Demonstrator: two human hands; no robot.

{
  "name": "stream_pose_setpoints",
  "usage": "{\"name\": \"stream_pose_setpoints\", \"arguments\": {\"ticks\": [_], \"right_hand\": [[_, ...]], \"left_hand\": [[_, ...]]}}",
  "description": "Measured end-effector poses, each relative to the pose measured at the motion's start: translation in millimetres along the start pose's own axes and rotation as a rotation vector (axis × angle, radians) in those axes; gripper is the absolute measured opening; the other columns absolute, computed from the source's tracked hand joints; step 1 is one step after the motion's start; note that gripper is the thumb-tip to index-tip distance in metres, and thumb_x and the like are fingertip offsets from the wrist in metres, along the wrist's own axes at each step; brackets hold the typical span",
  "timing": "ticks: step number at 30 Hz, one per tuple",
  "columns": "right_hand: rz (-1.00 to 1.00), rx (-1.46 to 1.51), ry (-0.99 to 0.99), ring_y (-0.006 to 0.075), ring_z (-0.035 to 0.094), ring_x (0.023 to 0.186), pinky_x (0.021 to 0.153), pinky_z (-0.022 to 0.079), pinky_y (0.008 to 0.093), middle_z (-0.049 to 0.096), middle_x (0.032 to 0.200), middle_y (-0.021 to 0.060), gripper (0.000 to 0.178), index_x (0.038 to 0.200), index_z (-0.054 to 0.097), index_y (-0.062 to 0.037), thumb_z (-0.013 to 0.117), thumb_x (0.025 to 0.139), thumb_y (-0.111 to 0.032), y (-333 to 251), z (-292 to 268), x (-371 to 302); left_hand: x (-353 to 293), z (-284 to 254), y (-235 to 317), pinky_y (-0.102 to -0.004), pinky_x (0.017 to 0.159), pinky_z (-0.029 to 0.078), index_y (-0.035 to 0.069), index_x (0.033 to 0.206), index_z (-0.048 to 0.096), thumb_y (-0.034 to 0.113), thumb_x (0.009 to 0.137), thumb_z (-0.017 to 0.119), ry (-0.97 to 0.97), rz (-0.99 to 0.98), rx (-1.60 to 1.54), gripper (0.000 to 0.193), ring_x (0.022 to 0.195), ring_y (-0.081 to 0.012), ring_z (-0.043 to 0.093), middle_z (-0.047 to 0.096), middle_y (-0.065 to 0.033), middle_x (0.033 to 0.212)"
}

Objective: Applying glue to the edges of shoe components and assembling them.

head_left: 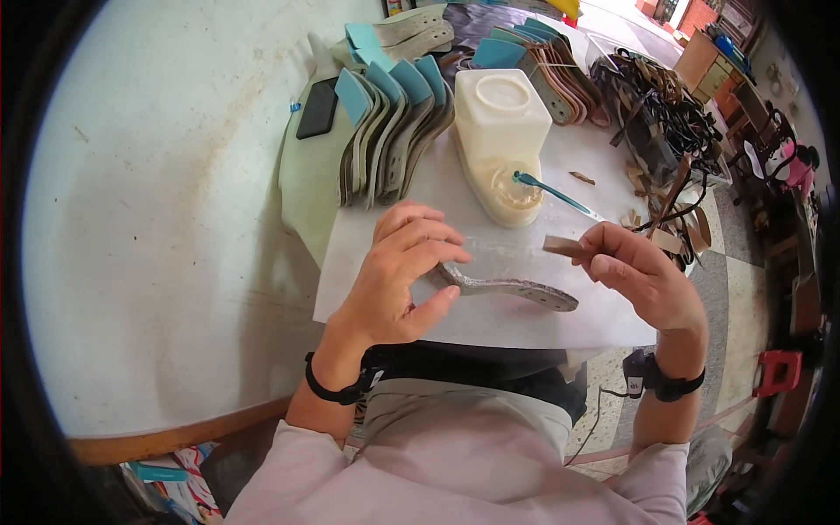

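A grey, curved, insole-like piece with small holes at one end lies on the white work surface in front of me. My left hand is over its other end, fingers bent and thumb apart, partly hiding that end. Whether the fingertips touch it is hard to tell. My right hand pinches a small brown strip between thumb and fingers, above the surface and to the right of the curved piece.
Beyond my hands stands a whitish plastic container whose open scoop carries a teal-handled toothbrush. Curved pieces with teal flaps are stacked behind, beside a black phone. A bin of dark straps and scraps sit right.
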State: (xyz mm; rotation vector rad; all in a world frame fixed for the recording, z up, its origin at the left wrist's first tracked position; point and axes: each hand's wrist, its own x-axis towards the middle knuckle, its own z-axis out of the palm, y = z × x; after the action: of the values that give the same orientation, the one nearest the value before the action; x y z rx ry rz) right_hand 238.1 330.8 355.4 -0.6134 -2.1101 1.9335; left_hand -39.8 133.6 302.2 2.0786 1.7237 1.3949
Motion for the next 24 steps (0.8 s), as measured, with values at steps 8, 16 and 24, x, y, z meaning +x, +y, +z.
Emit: {"name": "stream_pose_setpoints", "arguments": {"ticks": [8, 16, 24], "right_hand": [[0.010, -0.201, 0.225, 0.0097, 0.058, 0.082, 0.075, 0.048, 0.0238, 0.064, 0.093, 0.0021, 0.011, 0.113, 0.073, 0.0047, 0.070, 0.104, 0.000, -18, 14, 5], [-0.115, -0.200, 0.274, 0.0084, 0.061, 0.082, 0.071, 0.047, 0.0228, 0.071, 0.091, 0.0022, 0.018, 0.114, 0.078, 0.0046, 0.073, 0.097, 0.006, -24, 20, 8], [-0.030, -0.234, 0.179, 0.0036, 0.058, 0.078, 0.068, 0.045, 0.0223, 0.072, 0.088, -0.0005, 0.015, 0.113, 0.079, 0.0033, 0.073, 0.099, 0.003, -27, 53, 27]], "left_hand": [[-4, -11, -4, -0.0513, 0.110, 0.046, 0.010, 0.094, 0.076, 0.004, 0.072, 0.091, -0.066, -0.016, -0.090, 0.027, 0.104, -0.0303, 0.058, 0.067, -0.0045, 0.096], [-6, 9, -3, -0.0539, 0.113, 0.044, 0.011, 0.095, 0.076, 0.007, 0.074, 0.092, 0.078, 0.003, 0.051, 0.027, 0.100, -0.0305, 0.059, 0.067, -0.0030, 0.095], [-6, 14, 2, -0.0542, 0.114, 0.045, 0.010, 0.104, 0.078, 0.006, 0.073, 0.090, 0.150, -0.023, 0.070, 0.035, 0.110, -0.0344, 0.065, 0.074, -0.0055, 0.101]]}}
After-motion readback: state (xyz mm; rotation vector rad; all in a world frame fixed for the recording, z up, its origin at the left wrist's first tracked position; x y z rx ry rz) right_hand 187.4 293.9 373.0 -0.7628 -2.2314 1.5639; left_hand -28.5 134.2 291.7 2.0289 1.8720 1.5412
